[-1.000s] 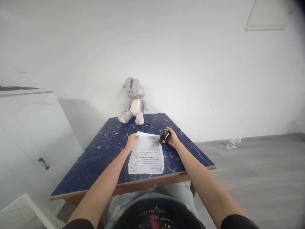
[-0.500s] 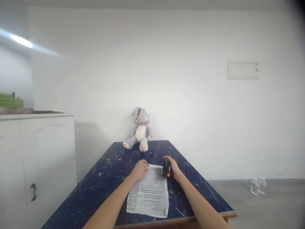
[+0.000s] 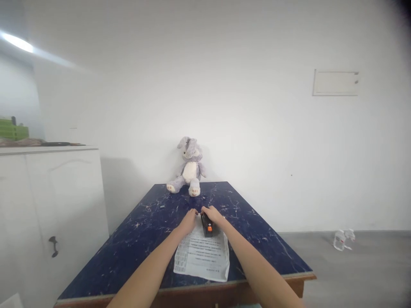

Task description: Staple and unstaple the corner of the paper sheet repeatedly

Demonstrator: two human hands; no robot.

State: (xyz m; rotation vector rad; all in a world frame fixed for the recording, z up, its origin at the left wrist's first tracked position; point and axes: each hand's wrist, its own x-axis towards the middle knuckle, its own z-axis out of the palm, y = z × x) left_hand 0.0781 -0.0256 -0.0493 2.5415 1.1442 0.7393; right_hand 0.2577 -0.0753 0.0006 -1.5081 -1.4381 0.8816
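Note:
A printed sheet of paper (image 3: pixel 205 259) lies on the dark blue marbled table (image 3: pixel 144 244), its near end slightly wrinkled. My left hand (image 3: pixel 189 221) is at the sheet's far left corner, fingers closed on its edge. My right hand (image 3: pixel 214 214) is wrapped round a black stapler (image 3: pixel 206 226) with an orange patch on its near end. The stapler is over the far part of the sheet, close beside my left fingertips. Whether the paper is between its jaws is hidden.
A grey plush rabbit (image 3: pixel 190 169) sits at the table's far end against the white wall. To the left stands a white cabinet (image 3: pixel 70 192) with green boxes (image 3: pixel 14 129) on or behind it. Clear plastic containers (image 3: pixel 343 239) lie on the floor at right.
My right hand has carried the stapler left, onto the sheet's far part and near my left hand. My left fingers have curled in at the paper's edge. The view has tilted slightly down.

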